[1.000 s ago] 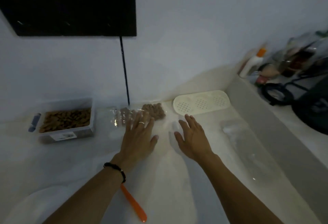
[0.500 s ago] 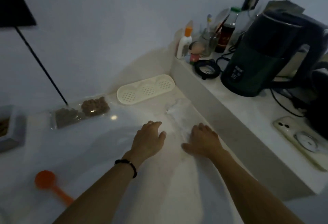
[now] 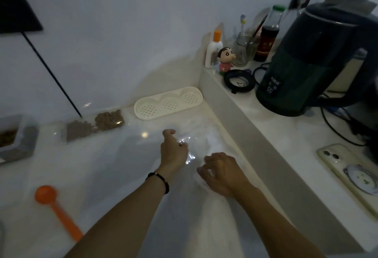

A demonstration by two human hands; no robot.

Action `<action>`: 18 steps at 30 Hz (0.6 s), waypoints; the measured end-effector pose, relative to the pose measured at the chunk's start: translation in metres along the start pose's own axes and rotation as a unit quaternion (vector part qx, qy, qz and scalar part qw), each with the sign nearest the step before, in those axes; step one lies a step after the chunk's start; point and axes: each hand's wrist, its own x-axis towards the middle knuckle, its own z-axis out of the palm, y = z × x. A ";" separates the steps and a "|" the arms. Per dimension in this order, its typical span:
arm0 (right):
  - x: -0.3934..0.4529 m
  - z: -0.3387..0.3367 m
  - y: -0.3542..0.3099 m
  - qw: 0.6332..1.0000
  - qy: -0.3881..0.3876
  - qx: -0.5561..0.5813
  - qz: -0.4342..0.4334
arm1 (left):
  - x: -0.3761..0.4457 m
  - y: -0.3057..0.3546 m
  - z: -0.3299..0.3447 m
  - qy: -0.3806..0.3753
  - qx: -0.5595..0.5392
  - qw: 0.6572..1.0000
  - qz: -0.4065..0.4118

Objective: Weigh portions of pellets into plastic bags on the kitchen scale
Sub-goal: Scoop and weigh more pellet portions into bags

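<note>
A: Left edge?
B: Pellet container (image 3: 14,135); orange scoop (image 3: 54,206) nearer; 2 filled bags (image 3: 96,124) by the wall.
A: Hands?
B: Left hand (image 3: 173,151) and right hand (image 3: 223,171), fingers curled, both pinch an empty clear bag (image 3: 196,147) on the counter (image 3: 102,176).

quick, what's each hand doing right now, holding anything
Left hand: pinching the clear plastic bag.
Right hand: fingers curled on the same bag; grip cannot be told.

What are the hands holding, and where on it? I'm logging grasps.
Both are on a clear empty plastic bag lying on the counter. The left hand pinches its left edge; the right hand curls over its near end, grip unclear.
</note>
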 end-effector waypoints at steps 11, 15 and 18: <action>0.041 -0.087 -0.069 0.954 0.033 0.284 0.086 | -0.039 0.034 -0.091 -0.129 0.030 0.983 0.126; 0.049 -0.096 -0.117 0.954 -0.030 0.294 0.041 | -0.058 0.029 -0.143 -0.096 -0.008 0.989 0.113; 0.048 -0.089 -0.150 0.913 -0.007 0.402 0.068 | -0.071 0.012 -0.189 -0.090 0.002 0.992 0.087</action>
